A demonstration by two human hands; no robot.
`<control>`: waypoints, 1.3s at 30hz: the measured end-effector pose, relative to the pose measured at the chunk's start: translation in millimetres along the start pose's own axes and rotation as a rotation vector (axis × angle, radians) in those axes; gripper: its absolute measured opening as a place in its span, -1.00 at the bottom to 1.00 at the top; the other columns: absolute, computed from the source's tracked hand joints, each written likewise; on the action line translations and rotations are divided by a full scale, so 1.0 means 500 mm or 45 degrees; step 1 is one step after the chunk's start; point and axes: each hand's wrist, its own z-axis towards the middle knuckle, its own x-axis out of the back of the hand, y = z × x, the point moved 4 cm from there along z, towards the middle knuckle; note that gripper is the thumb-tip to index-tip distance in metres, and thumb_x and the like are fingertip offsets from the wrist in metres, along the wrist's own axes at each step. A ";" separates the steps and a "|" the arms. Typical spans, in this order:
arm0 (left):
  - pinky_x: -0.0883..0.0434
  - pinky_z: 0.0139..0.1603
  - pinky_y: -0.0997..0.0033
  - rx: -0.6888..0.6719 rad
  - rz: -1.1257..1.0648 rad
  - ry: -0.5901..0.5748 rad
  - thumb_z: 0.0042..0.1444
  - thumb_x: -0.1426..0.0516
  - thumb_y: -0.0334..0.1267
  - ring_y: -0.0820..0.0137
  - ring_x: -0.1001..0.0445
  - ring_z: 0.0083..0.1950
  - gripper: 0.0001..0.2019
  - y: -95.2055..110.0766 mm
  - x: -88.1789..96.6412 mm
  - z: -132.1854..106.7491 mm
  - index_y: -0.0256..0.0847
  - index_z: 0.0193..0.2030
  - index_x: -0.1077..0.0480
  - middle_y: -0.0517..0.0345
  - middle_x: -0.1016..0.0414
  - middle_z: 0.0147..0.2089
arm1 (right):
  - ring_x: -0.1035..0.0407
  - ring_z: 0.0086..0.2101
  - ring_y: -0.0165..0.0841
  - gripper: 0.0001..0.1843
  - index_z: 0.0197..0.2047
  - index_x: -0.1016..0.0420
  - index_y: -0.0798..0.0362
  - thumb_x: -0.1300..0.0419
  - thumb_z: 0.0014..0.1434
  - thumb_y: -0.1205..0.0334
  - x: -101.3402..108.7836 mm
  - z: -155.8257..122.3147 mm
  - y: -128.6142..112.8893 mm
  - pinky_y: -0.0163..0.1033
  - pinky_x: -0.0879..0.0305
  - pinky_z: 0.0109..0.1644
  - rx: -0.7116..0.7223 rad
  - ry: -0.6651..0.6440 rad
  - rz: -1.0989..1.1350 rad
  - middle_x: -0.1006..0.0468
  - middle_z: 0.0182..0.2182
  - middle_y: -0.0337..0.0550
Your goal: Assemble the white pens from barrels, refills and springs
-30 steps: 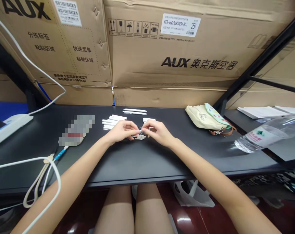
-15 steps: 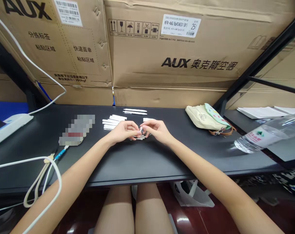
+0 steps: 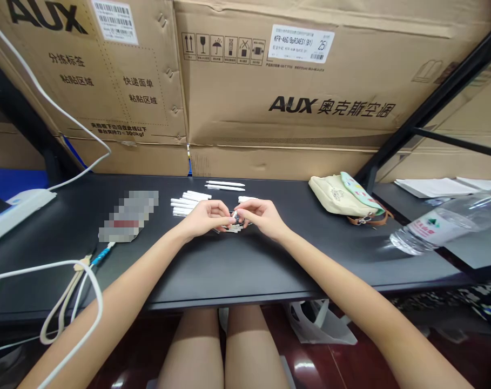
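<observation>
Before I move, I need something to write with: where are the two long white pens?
In the head view, the pens lie left of centre, between the left hand and the cardboard box.

Two whole white pens lie before you.
You also have one pouch, one bottle and one power strip; the white tubes and small pieces are too crowded for you to count.

Near the centre of the frame, a small white piece, slightly tilted, pinched between the hands! Just below, small pale parts lie clustered, partly hidden. Left of centre, slim white tubes lie flat, side by side. Above centre, two white pens lie nearly parallel, stretched sideways!
</observation>
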 end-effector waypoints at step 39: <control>-0.45 -0.37 0.45 0.012 -0.035 0.013 -0.19 -0.34 -0.10 0.41 -0.51 -0.39 -0.65 0.004 0.000 -0.003 -0.30 -0.45 -0.34 0.11 -0.53 -0.48 | -0.41 -0.52 -0.44 -0.71 -0.38 -0.56 0.13 -0.35 -0.08 0.07 0.002 -0.001 0.000 -0.33 -0.37 -0.49 0.006 -0.011 0.003 -0.56 -0.49 -0.16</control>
